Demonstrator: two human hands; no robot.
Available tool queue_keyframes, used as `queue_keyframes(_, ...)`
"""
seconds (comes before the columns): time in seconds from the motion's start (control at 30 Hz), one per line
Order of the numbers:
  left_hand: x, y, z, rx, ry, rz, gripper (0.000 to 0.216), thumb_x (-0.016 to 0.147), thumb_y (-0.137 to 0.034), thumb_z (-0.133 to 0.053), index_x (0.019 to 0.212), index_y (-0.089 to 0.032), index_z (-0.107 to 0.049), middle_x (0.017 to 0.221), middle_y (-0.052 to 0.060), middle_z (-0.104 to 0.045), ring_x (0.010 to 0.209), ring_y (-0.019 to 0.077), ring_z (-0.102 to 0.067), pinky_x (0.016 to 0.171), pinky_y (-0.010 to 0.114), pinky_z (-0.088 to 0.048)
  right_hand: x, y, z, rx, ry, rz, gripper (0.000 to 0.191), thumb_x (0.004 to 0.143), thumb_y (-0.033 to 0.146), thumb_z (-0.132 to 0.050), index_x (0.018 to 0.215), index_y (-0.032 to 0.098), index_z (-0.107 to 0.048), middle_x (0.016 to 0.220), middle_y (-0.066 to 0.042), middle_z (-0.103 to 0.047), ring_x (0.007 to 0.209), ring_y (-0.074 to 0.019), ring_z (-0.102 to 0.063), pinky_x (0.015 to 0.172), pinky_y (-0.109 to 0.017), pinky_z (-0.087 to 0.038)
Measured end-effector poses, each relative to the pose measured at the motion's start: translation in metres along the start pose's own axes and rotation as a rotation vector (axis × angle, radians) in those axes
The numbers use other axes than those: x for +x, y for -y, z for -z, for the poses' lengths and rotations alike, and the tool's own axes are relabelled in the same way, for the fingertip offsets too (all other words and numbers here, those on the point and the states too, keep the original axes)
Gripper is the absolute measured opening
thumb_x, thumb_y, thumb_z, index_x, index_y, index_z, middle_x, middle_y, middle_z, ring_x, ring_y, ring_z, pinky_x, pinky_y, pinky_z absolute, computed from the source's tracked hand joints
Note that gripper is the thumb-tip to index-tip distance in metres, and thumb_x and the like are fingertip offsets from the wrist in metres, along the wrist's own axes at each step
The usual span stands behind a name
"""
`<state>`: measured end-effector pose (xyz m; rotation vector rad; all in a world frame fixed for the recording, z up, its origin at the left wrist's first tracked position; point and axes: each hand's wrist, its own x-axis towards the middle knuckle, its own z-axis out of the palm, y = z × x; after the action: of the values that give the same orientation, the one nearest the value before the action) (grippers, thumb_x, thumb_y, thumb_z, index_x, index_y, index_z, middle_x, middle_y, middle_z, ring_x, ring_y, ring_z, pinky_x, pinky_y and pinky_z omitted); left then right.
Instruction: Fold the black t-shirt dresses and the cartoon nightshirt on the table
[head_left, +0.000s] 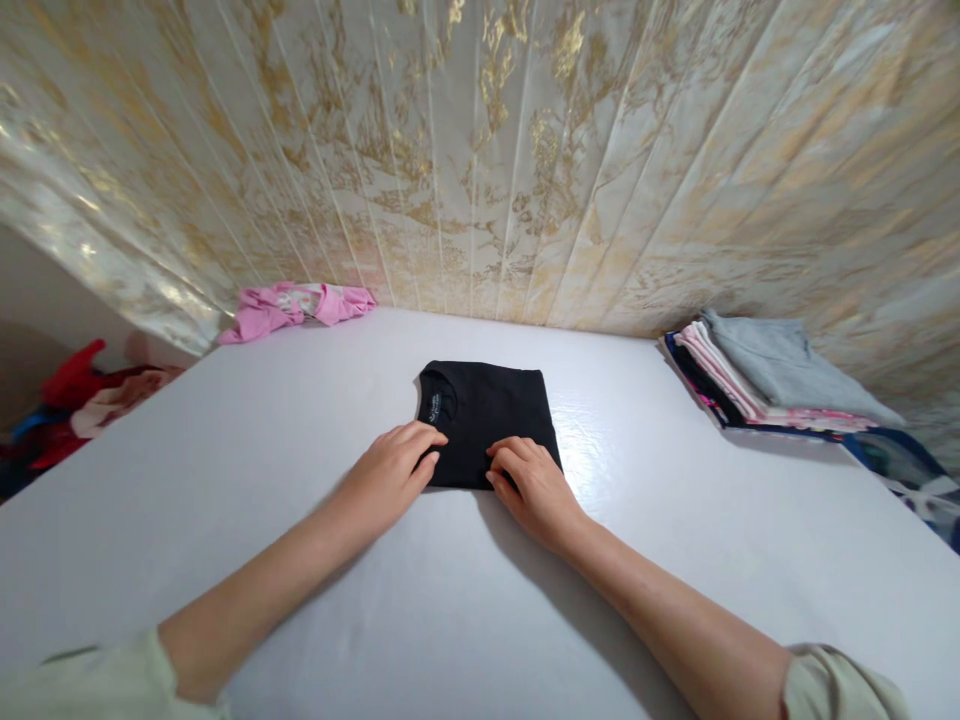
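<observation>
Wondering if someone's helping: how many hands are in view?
2: the left hand on the near-left of the folded black crew-neck top, the right hand on its near-right.

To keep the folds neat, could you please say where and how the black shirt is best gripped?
Probably by its near edge, pinched top and bottom, from the near side: the black shirt lies flat in a folded rectangle, left hand and right hand at that edge.

Tabletop (637,440) free both sides of black shirt (495,410); folded stack (795,370) blocks far right
</observation>
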<state>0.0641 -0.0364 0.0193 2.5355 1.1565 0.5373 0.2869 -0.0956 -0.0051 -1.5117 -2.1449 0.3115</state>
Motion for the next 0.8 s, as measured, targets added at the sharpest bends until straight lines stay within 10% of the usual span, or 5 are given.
queue_keyframes(0.2,0.050,0.013,-0.030,0.197,-0.033,0.144,0.038,0.093,-0.031,-0.046,0.127,-0.019,-0.058,0.142,0.011,-0.054,0.135,0.0303,-0.042,0.114,0.055,-0.024,0.000,-0.003,-0.004,0.008,-0.021,0.006,0.009,0.090,0.015,-0.057,0.084,0.021,-0.056,0.107,-0.005,-0.063,0.099,-0.0205,-0.055,0.084,-0.035,-0.041)
queue_keyframes(0.43,0.079,0.046,-0.024,0.061,-0.154,0.202,0.036,0.090,-0.018,-0.036,0.101,-0.022,-0.070,0.110,0.004,-0.072,0.105,0.0182,-0.063,0.098,0.033,-0.047,0.002,-0.002,-0.003,0.008,-0.027,-0.008,0.010,0.089,0.012,-0.055,0.084,0.021,-0.055,0.109,-0.006,-0.062,0.100,-0.0215,-0.054,0.084,-0.036,-0.041)
queue_keyframes(0.8,0.043,-0.012,-0.069,0.243,-0.074,-0.089,0.044,0.093,-0.033,-0.049,0.135,-0.024,-0.051,0.147,0.007,-0.048,0.137,0.0270,-0.040,0.115,0.049,-0.028,-0.010,0.031,0.011,-0.203,0.195,0.009,0.009,0.084,0.020,-0.063,0.077,0.020,-0.058,0.090,-0.005,-0.063,0.082,-0.0203,-0.058,0.070,-0.032,-0.043)
